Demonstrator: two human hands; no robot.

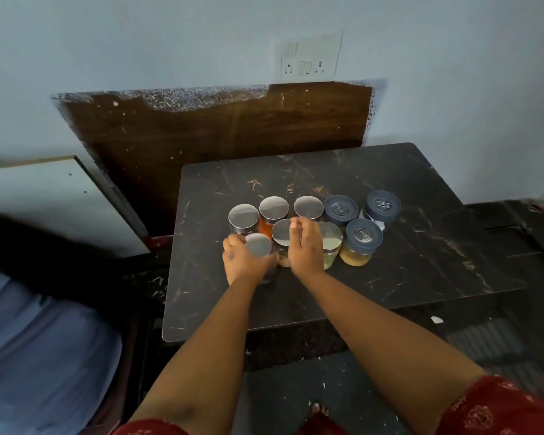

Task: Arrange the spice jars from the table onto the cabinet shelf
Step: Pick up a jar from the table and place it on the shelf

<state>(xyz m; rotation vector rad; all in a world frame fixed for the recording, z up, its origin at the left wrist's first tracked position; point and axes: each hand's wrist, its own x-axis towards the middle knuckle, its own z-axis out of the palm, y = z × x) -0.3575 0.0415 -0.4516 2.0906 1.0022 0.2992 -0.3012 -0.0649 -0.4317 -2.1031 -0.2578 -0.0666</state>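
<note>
A front jar on the surface is held by the left hand, another seems gripped by the right hand, and tightly packed neighbours could be toppled if either is lifted askew

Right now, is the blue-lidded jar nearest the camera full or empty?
Partly full: the nearest blue-lidded jar shows a band of yellowish-brown powder in its lower part, clear glass above. It stands upright on the black table, lid on.

Head view (the only one): looks steeply down, close above table, wall beyond the fingers.
</note>
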